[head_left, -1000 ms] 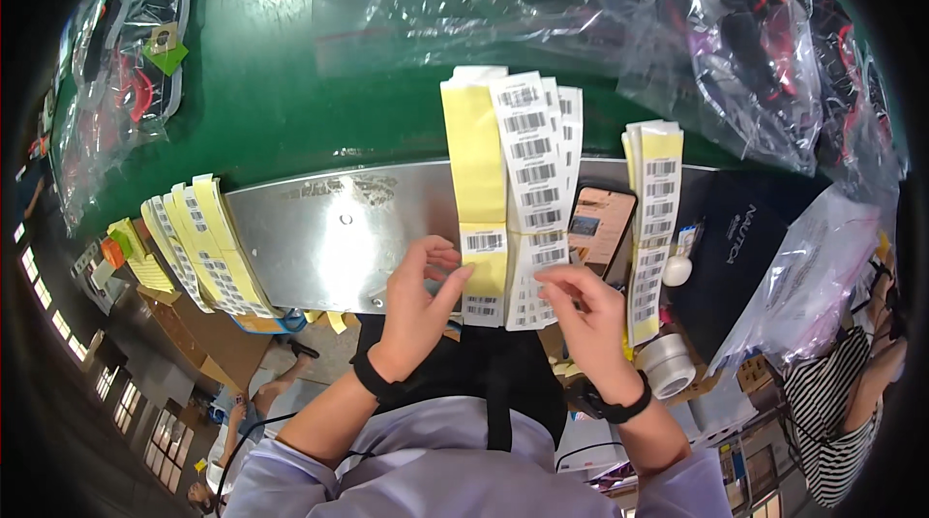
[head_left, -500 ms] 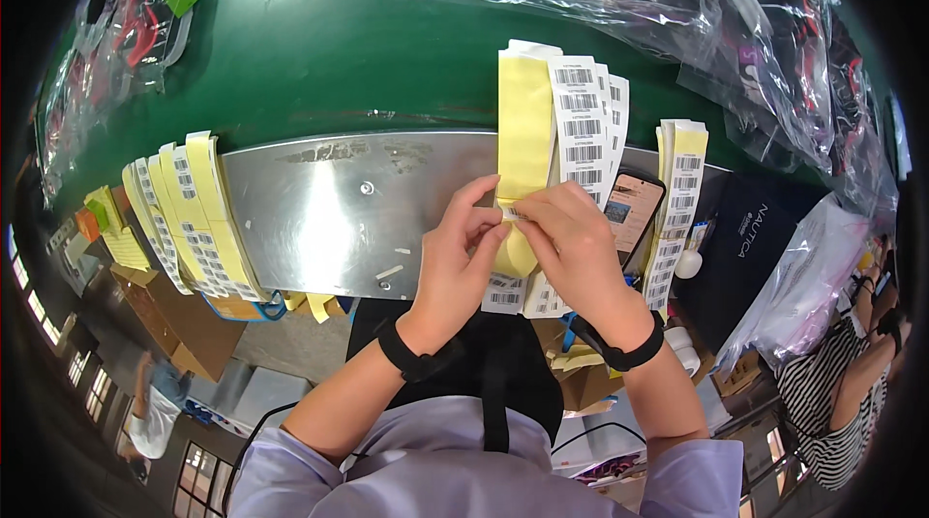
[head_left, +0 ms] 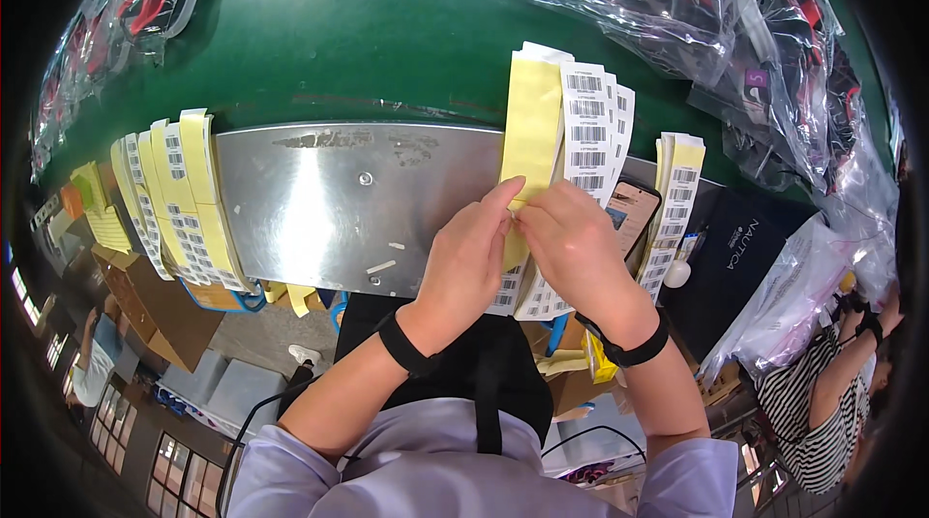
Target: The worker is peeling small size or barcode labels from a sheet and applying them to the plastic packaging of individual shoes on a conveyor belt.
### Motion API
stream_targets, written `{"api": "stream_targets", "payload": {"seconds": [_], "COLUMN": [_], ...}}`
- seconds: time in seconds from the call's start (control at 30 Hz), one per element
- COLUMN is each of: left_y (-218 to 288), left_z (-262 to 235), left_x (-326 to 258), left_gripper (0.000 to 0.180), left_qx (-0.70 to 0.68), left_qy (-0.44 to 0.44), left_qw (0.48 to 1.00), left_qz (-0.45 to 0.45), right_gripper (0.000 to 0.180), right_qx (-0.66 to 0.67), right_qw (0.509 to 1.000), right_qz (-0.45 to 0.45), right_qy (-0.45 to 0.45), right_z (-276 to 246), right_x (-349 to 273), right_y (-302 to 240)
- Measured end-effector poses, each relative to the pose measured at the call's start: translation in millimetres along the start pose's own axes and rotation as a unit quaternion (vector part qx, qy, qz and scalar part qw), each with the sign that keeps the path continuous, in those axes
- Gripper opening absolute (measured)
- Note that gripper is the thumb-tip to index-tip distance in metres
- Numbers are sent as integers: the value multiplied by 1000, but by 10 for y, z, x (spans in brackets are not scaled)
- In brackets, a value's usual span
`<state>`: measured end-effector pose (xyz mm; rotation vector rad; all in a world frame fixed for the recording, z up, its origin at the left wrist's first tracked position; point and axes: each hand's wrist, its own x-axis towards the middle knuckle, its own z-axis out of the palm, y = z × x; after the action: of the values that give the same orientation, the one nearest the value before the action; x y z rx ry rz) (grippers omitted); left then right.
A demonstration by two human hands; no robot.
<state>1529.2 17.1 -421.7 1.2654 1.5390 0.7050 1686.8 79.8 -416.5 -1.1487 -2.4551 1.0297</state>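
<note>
A yellow label strip lies among fanned strips to the right of centre, crossing the metal plate's right part. Both hands meet over its lower part. My left hand is closed, its fingertips pinching the strip from the left. From the right, my right hand is closed too, thumb and fingers gripping the same strip at a fold. What lies between the fingertips is mostly hidden. White barcode label strips fan out just right of the yellow one, running under my right hand.
More strips hang over the metal plate on the left and right. A phone and a dark blue bag lie to the right. Clear plastic bags cover the far right. A person in stripes stands at right.
My fingertips have drawn closer together and slightly up the yellow strip. The small white label seen between them before is now covered. The view has shifted a little.
</note>
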Motion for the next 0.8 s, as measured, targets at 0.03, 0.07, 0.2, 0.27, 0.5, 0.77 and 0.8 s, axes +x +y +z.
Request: {"api": "stream_targets", "payload": {"seconds": [0.03,0.07,0.2,0.27,0.5,0.77,0.8], "left_y": [-3,-7,68,117,426,1136,1194], "left_z": [1,2,5,-20,-255,-287,-259], "left_x": [8,14,-2,-32,-8,365,382], "left_gripper": [46,45,46,46,48,61,61], "left_qx": [8,17,-30,-82,-125,-489,-489], "left_qy": [0,1,-12,-21,6,-71,-79], "left_qw": [1000,1000,997,985,986,850,851], "left_qz": [10,19,-69,-153,-112,-184,-174], "right_gripper": [8,8,7,7,18,30,29], "right_qx": [2,6,13,73,42,113,126], "right_qw": [1000,1000,996,980,962,964,954], "right_qz": [7,13,78,145,93,71,103], "right_qy": [1,2,42,112,252,231,250], "right_z": [-5,-1,-30,-103,-526,-1008,-1116], "right_x": [-2,-3,-40,-84,-202,-315,-360], "right_y": [-4,-11,34,44,-2,-167,-113]}}
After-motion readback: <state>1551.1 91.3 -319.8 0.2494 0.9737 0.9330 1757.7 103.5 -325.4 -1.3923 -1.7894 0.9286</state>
